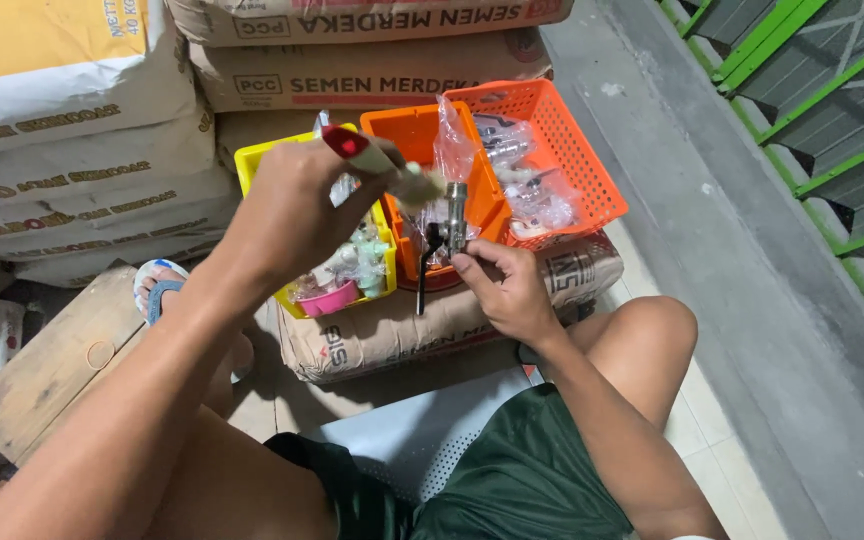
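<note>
- The right hand point(512, 290) pinches a metal valve point(455, 215) upright, just in front of the orange bins.
- The left hand point(297, 205) is closed on a red-capped roll point(367, 152), its white end touching the valve's top.
- Yellow bin point(252, 160), orange bin point(407, 125) and orange basket point(562, 130) sit on a sack point(392, 330).

Lighting: even, moderately bright, soft and diffuse; source direction cannot be told. Colour: saturated, slightly warm. Shadows: faint and soft-edged, deepest at 7 to 8 o'clock beside the wooden board point(47, 365) and under the near cement sack point(392, 335). Glare: small highlights on clear plastic bags point(537, 195) inside the orange basket point(592, 165) at 12 to 1 o'clock. Blur: slight motion softness on the left hand point(297, 205); right hand point(507, 290) sharper. Distortion: wide-angle stretch along the concrete ledge point(752, 250) at 3 o'clock. Focus: near forearm at 7 o'clock soft.
</note>
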